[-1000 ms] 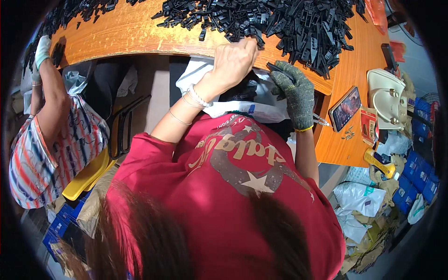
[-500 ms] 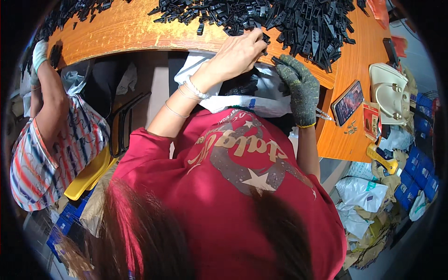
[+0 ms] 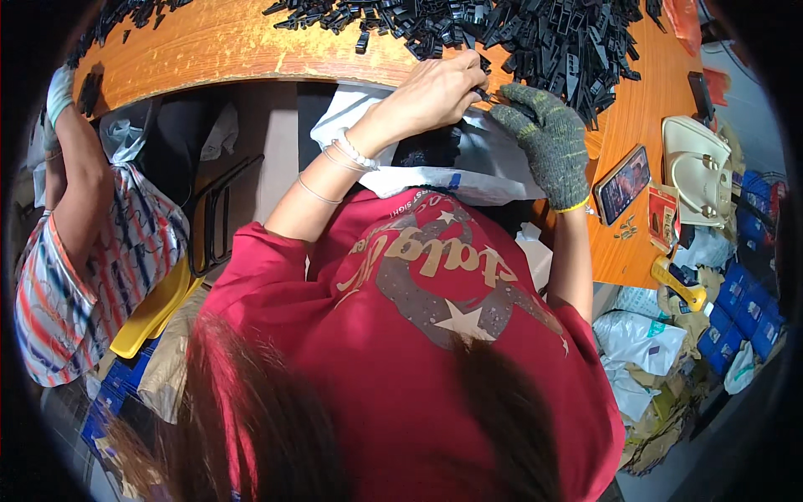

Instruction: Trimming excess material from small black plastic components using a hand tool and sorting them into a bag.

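A heap of small black plastic clip-like pieces (image 3: pixel 569 63) covers the far part of the wooden table. My bare left hand (image 3: pixel 435 94), with bracelets at the wrist, is closed at the table's edge. Between its thumb and fingers is a black plastic piece (image 3: pixel 480 92), partly hidden. My right hand (image 3: pixel 548 142) wears a grey knitted glove and is beside the heap with its fingers curled; a dark bit shows between thumb and fingers, too hidden to name. Below both hands, a white plastic bag (image 3: pixel 493 159) lies open on my lap with black pieces inside.
On the table's right are a phone (image 3: pixel 623 186), a red packet (image 3: pixel 663 216), a few small metal bits and a cream handbag (image 3: pixel 698 171). A yellow tool (image 3: pixel 679 284) lies at the right edge. Bags and blue boxes fill the floor there. A co-worker's arm (image 3: pixel 82 167) is at left.
My right hand has moved slightly up and to the right, toward the heap. My left hand stays at the table's edge, its fingers still closed on a black piece.
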The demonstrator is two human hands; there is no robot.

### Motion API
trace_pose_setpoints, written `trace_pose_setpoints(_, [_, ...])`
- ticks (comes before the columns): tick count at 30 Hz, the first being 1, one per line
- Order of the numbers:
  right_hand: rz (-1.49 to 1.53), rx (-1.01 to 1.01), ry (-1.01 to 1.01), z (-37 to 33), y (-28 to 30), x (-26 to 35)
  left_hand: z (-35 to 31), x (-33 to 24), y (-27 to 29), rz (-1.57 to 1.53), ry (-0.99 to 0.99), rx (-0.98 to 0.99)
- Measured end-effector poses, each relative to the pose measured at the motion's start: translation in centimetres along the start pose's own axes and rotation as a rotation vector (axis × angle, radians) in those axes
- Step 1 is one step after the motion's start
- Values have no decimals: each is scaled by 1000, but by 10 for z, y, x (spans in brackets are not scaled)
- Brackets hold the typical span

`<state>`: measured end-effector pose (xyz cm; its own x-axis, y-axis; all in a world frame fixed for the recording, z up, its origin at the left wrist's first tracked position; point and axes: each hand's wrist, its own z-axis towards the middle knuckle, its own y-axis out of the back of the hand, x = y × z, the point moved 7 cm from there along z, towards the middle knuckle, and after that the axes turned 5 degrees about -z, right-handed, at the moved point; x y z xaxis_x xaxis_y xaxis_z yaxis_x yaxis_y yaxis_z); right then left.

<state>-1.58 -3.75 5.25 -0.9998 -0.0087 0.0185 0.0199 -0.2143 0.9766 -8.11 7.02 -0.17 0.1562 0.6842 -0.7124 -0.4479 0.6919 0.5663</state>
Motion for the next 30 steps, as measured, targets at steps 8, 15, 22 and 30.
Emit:
trace_pose_setpoints(8, [33,290,-192,18,-11,-10,-2,8,-2,-51,64,-40])
trace_pose_setpoints(15, [1,445,-177,45,-10,-4,-3,2,2,-162,-2,-105])
trace_pose_setpoints(22, [-117,538,-197,44,-25,-3,-9,-3,2,-180,-48,-166])
trace_pose_setpoints(30, [669,66,-659,-10,2,-6,-22,7,4,-930,336,3])
